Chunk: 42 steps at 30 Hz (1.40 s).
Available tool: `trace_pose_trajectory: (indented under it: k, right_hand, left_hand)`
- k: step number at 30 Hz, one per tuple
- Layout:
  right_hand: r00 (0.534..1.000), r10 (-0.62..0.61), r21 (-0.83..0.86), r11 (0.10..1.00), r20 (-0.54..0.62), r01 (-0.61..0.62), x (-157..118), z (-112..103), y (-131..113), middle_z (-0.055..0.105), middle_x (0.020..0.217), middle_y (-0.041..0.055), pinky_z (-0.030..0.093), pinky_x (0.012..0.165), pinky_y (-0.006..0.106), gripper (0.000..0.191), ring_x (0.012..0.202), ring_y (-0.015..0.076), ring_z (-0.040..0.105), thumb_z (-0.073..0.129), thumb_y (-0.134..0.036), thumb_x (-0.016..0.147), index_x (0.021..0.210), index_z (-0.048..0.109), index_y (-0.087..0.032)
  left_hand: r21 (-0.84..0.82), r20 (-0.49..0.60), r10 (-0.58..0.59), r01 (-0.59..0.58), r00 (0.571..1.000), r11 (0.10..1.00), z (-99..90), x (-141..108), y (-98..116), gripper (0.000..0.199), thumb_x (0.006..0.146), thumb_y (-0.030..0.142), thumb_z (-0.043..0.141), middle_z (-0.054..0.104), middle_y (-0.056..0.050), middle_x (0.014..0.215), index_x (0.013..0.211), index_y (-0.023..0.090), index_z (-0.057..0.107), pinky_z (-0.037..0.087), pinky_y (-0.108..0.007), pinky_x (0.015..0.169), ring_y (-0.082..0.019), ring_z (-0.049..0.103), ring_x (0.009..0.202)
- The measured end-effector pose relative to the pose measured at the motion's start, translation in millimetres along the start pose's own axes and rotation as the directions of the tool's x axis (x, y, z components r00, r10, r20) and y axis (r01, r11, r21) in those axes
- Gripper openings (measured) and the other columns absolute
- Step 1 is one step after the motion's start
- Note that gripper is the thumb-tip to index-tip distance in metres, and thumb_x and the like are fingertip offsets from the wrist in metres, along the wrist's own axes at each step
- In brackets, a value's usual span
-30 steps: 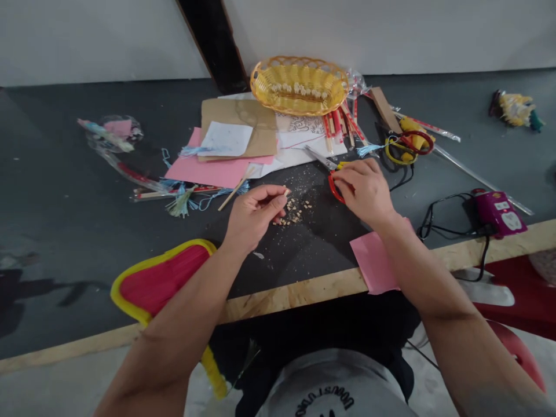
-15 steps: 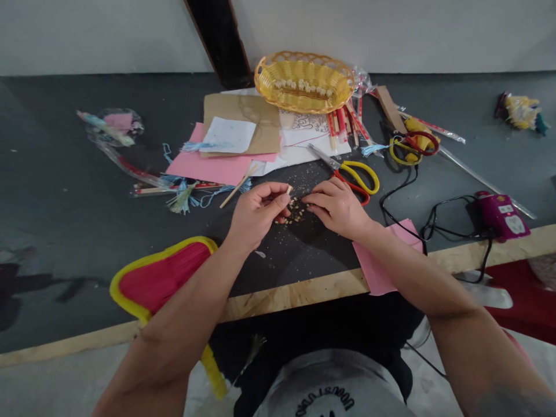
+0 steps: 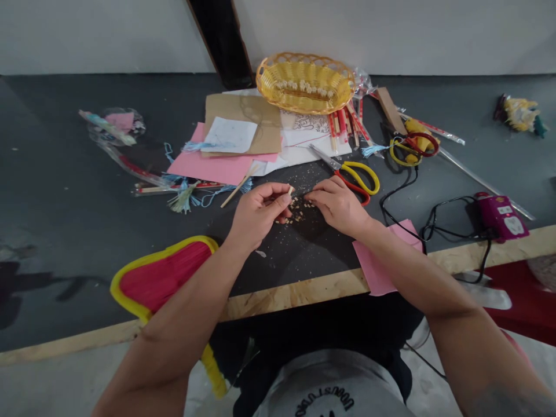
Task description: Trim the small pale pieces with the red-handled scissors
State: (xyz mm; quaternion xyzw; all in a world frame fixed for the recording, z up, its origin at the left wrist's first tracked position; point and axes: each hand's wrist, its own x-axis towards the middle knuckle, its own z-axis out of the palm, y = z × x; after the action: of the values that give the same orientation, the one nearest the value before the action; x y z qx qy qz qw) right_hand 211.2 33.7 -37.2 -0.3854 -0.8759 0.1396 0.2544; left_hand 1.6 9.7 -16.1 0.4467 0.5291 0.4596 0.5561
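Note:
Between thumb and forefinger, my left hand (image 3: 261, 211) pinches a short pale stick (image 3: 291, 190), its tip showing above the thumb. Small tan bits (image 3: 299, 215) lie scattered on the dark table beneath and between both hands. My right hand (image 3: 336, 202) is just right of them, fingers curled together with the tips down at the bits; whether anything is between them is too small to tell. Scissors (image 3: 343, 171) with one yellow and one red handle rest right behind my right hand. A thin wooden stick (image 3: 237, 190) lies behind my left hand.
A yellow basket (image 3: 306, 104) holding small pale pieces stands at the back, beside papers (image 3: 226, 168) and red-wrapped sticks. At right are a purple device (image 3: 503, 216) with black cables and a second pair of scissors (image 3: 421, 145). A red, yellow-edged piece (image 3: 163, 278) sits by my left forearm.
The fingers of my right hand have shifted very slightly right, away from my left hand. My left hand keeps its pinch on the short stick.

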Motion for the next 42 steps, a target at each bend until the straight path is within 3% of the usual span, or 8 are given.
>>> trace_pose_trajectory:
  k: [11, 17, 20, 28, 42]
  right_hand:
    - [0.999, -0.038, 0.003, 0.999, -0.01, 0.038, 2, 0, -3, 0.07, 0.099, 0.0089, 0.05, 0.093, 0.041, 0.017, 0.095, 0.0232, 0.057, 0.059, -0.017, 0.094, 0.088, 0.074, -0.02]
    - [0.963, 0.08, 0.353, 0.936, -0.257, 0.016, 2, -7, -12, 0.071, 0.093, 0.0036, 0.052, 0.088, 0.037, 0.004, 0.092, 0.0186, 0.065, 0.07, -0.024, 0.092, 0.089, 0.071, -0.022]
    - [0.954, 0.109, 0.441, 0.897, -0.28, 0.028, 1, -10, -20, 0.071, 0.093, 0.003, 0.054, 0.083, 0.035, 0.004, 0.089, 0.0174, 0.065, 0.071, -0.026, 0.091, 0.089, 0.072, -0.023]
    - [0.935, 0.09, 0.456, 0.886, -0.344, 0.082, 0, -9, -23, 0.071, 0.088, 0.0023, 0.054, 0.074, 0.03, 0.005, 0.086, 0.0158, 0.067, 0.074, -0.026, 0.09, 0.088, 0.071, -0.022]
    - [0.94, 0.044, 0.405, 0.909, -0.338, 0.103, -1, -9, -22, 0.074, 0.087, 0.003, 0.057, 0.077, 0.032, 0.012, 0.084, 0.0159, 0.069, 0.072, -0.033, 0.092, 0.087, 0.073, -0.023]
  left_hand:
    - [-0.001, 0.027, -0.026, 0.026, 0.999, 1.0, -0.1, 0, -1, 0.03, 0.071, 0.034, 0.083, 0.067, -0.001, 0.063, 0.094, 0.016, 0.075, 0.048, -0.02, 0.044, -0.011, 0.062, 0.053]
    - [-0.012, 0.126, -0.11, 0.113, 0.986, 0.994, 4.0, -6, 5, 0.034, 0.072, 0.038, 0.083, 0.069, -0.001, 0.069, 0.096, 0.015, 0.075, 0.048, -0.018, 0.046, -0.009, 0.062, 0.055]
    - [-0.065, 0.226, -0.134, 0.152, 0.965, 0.986, 7.0, -10, 7, 0.037, 0.072, 0.041, 0.084, 0.071, -0.002, 0.079, 0.097, 0.016, 0.075, 0.048, -0.018, 0.047, -0.009, 0.063, 0.056]
    - [-0.122, 0.3, -0.094, 0.136, 0.949, 0.983, 7.1, -13, 10, 0.028, 0.075, 0.037, 0.084, 0.071, -0.001, 0.076, 0.092, 0.016, 0.075, 0.049, -0.018, 0.047, -0.008, 0.063, 0.054]
    - [-0.001, 0.297, -0.063, 0.066, 0.953, 0.998, 3.3, -12, 8, 0.024, 0.077, 0.037, 0.08, 0.069, -0.001, 0.068, 0.087, 0.016, 0.077, 0.051, -0.019, 0.051, -0.009, 0.061, 0.053]
